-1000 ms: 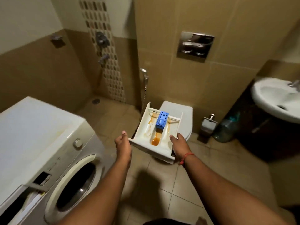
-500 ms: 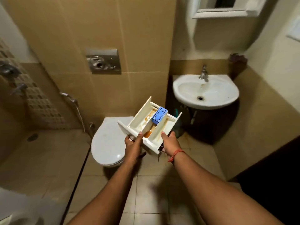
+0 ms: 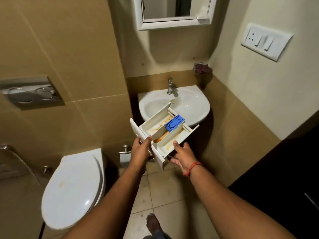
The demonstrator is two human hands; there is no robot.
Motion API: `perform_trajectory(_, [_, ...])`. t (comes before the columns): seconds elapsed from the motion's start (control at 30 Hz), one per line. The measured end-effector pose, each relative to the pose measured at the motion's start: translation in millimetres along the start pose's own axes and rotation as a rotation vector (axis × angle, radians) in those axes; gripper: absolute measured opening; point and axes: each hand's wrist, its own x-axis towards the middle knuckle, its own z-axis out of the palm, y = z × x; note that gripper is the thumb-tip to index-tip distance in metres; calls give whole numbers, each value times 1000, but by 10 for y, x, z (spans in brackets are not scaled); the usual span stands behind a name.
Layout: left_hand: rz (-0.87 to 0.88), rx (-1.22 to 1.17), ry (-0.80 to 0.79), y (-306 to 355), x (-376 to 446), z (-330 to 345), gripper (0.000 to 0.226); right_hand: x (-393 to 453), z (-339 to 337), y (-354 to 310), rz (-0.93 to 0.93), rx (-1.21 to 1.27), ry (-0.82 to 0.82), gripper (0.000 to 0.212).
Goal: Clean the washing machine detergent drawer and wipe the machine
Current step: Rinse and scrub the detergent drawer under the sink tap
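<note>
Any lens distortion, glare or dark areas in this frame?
Head view: wide-angle bending bows the wall edges; dim warm light; black unreadable area at lower right; soft highlight on the toilet lid; detergent drawer and both hands reasonably sharp.

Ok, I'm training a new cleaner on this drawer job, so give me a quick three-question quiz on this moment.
1. True or false: both hands hold the detergent drawer.
2. What colour is the insert in the drawer?
A) red B) blue C) green
3. Which fixture lies just beyond the drawer?

Key:
1. True: the left hand and right hand grip its near end.
2. B.
3. The sink, under the tap.
</note>
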Motion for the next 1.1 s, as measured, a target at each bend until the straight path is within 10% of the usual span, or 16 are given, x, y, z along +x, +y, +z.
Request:
perform_trajectory(0.8, [-138,214,-99,710,2922,1466,30,2786,-606,-1543,-62,-288,343,34])
perform_trajectory(1.1, [-276,215,55,591,3416,1943,39,3856,-652,-2314,-214,-570,80,33])
